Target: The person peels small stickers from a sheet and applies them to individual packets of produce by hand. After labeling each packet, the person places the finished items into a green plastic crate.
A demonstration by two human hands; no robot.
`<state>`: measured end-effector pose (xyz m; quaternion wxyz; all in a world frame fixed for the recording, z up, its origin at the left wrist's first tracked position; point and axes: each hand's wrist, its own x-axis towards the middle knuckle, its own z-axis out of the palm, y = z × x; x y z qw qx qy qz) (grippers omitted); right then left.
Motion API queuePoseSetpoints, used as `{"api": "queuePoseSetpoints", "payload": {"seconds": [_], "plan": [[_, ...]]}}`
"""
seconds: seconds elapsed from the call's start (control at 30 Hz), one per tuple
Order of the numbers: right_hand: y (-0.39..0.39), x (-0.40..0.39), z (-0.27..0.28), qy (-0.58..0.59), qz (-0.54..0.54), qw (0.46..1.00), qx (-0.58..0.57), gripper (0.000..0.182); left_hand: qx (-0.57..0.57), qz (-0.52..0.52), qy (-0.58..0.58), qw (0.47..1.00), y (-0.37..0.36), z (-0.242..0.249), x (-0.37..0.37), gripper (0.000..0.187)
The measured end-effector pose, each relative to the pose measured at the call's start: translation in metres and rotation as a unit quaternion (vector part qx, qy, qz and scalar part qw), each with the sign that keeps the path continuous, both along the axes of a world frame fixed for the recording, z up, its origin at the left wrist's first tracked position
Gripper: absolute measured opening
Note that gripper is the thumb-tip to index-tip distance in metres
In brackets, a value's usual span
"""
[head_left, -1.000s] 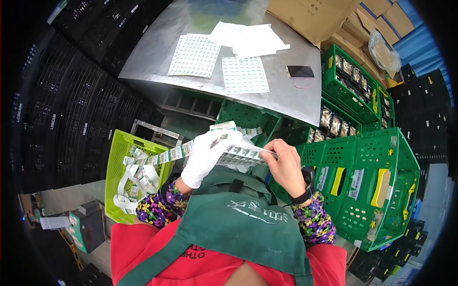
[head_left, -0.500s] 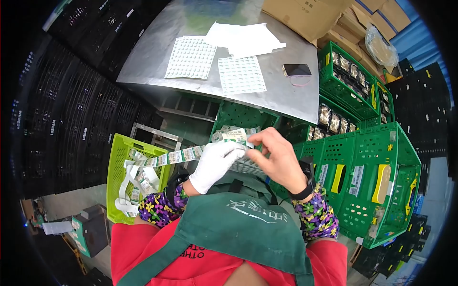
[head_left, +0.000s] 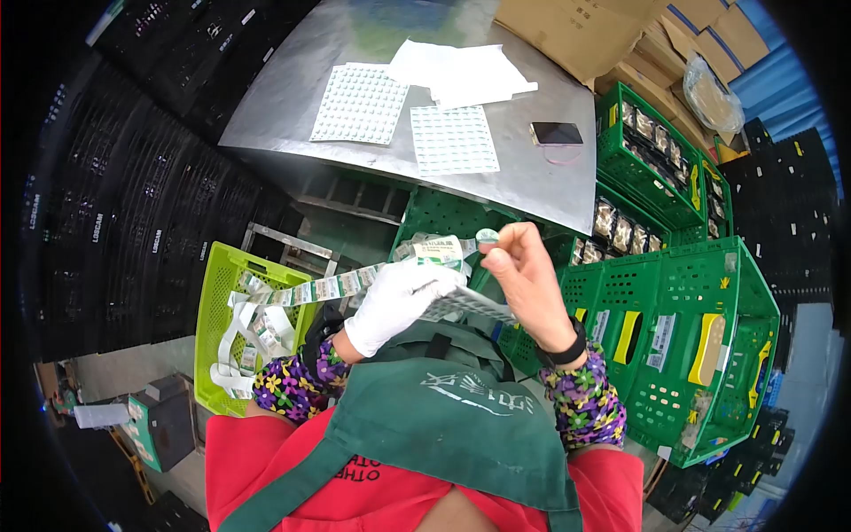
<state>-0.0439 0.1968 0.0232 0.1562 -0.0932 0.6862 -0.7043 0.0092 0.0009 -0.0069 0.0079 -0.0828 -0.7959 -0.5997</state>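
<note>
In a white glove, my left hand [head_left: 390,303] is closed on a sheet of round stickers [head_left: 476,306], most of which lies behind the fingers. A strip of printed labels [head_left: 326,289] runs from that hand to the lime-green basket [head_left: 208,332], where more of it lies coiled. Just beyond the glove is a larger printed label or packet [head_left: 438,249]; what it rests on is partly hidden. My bare right hand [head_left: 532,288] pinches a small round green-and-white sticker [head_left: 487,237] between thumb and fingertips, to the right of the packet.
A metal table [head_left: 266,124] ahead bears two sticker sheets [head_left: 359,104] [head_left: 454,140], white papers [head_left: 465,71] and a phone [head_left: 557,134]. Green crates [head_left: 660,337] stand at the right, some with dark packets. Black crates [head_left: 106,213] are stacked at the left. A green crate [head_left: 452,213] sits below the table edge.
My right hand has moved up and right, away from the glove, with the round sticker now visible in its fingertips. More of the sheet shows beside my left hand, which has barely moved.
</note>
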Motion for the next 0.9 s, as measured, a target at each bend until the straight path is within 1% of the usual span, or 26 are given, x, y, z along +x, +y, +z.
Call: {"api": "queuePoseSetpoints", "payload": {"seconds": [0.03,0.07,0.1,0.13,0.17,0.2,0.23,0.27,0.3,0.37,0.4,0.43,0.47,0.5,0.57,0.6,0.63,0.7,0.73,0.77,0.83,0.87,0.9], "plan": [[-0.003,-0.001,-0.002,-0.018,0.0,1.0,0.016,0.024,-0.008,-0.024,0.011,1.0,0.001,0.005,0.0,0.016],[-0.005,-0.001,0.0,-0.051,0.018,0.998,0.014,0.026,0.015,-0.054,-0.032,0.998,0.001,0.015,0.002,0.017],[-0.008,0.001,0.001,-0.086,0.037,0.996,0.011,0.028,0.015,-0.055,-0.033,0.998,0.002,0.015,0.001,0.017],[-0.01,0.0,0.002,-0.094,0.039,0.995,-0.017,0.029,0.02,-0.088,-0.028,0.996,0.003,0.013,0.001,0.017],[-0.011,-0.004,0.001,-0.094,0.038,0.995,-0.018,0.029,0.025,-0.12,-0.023,0.992,0.005,0.01,0.001,0.018],[-0.012,-0.01,-0.001,-0.047,-0.008,0.998,-0.044,0.029,0.017,-0.11,0.027,0.993,0.01,0.001,0.001,0.018],[-0.013,-0.018,-0.002,0.001,-0.053,0.996,-0.07,0.03,0.017,-0.112,0.027,0.993,0.01,-0.003,0.005,0.018],[-0.012,-0.027,0.0,0.012,-0.082,0.994,-0.066,0.029,-0.005,-0.134,-0.04,0.99,0.009,-0.003,0.008,0.019],[-0.009,-0.033,0.0,0.003,-0.086,0.993,-0.077,0.027,-0.027,-0.155,-0.107,0.982,0.009,-0.003,0.011,0.019],[-0.003,-0.038,-0.006,-0.027,-0.104,0.989,-0.097,0.021,-0.017,-0.147,-0.111,0.983,0.01,-0.001,0.015,0.02],[0.0,-0.037,-0.006,-0.028,-0.103,0.99,-0.097,0.021,-0.012,-0.116,-0.094,0.989,0.01,-0.006,0.016,0.019],[0.002,-0.035,-0.005,-0.039,-0.119,0.99,-0.064,0.016,-0.006,-0.082,-0.078,0.994,0.01,-0.007,0.017,0.018],[0.003,-0.031,-0.005,-0.05,-0.134,0.989,-0.031,0.011,0.027,-0.037,-0.09,0.995,0.009,-0.005,0.017,0.016],[0.003,-0.025,-0.008,-0.052,-0.13,0.99,-0.031,0.011,0.028,-0.033,-0.092,0.995,0.009,-0.008,0.017,0.016],[0.006,-0.01,-0.015,-0.017,-0.092,0.996,-0.008,0.008,0.015,0.009,0.017,1.0,0.007,-0.014,0.013,0.016],[0.004,-0.002,-0.016,-0.036,-0.073,0.996,0.03,0.008,-0.005,0.004,-0.011,1.0,0.005,-0.005,0.012,0.015],[0.001,0.003,-0.022,-0.017,-0.047,0.997,0.051,0.011,-0.004,0.003,-0.011,1.0,0.005,-0.005,0.011,0.015],[-0.008,0.012,-0.015,0.027,-0.027,0.994,0.107,0.013,-0.02,0.012,-0.016,1.0,0.005,-0.004,0.01,0.015],[-0.01,0.014,-0.012,0.073,-0.023,0.988,0.135,0.017,-0.02,0.011,-0.016,1.0,0.005,-0.006,0.01,0.015],[-0.013,0.014,-0.012,0.073,-0.025,0.988,0.135,0.017,-0.025,0.009,0.0,1.0,0.006,-0.009,0.01,0.015],[-0.015,0.014,-0.013,0.089,-0.042,0.976,0.192,0.019,-0.028,0.003,0.016,0.999,0.007,-0.009,0.011,0.015],[-0.013,0.013,-0.02,0.116,-0.03,0.969,0.214,0.021,-0.033,-0.003,0.027,0.999,0.008,-0.005,0.011,0.015],[-0.013,0.013,-0.016,0.116,-0.031,0.969,0.215,0.021,-0.038,-0.008,0.038,0.998,0.008,-0.003,0.012,0.015]]}}
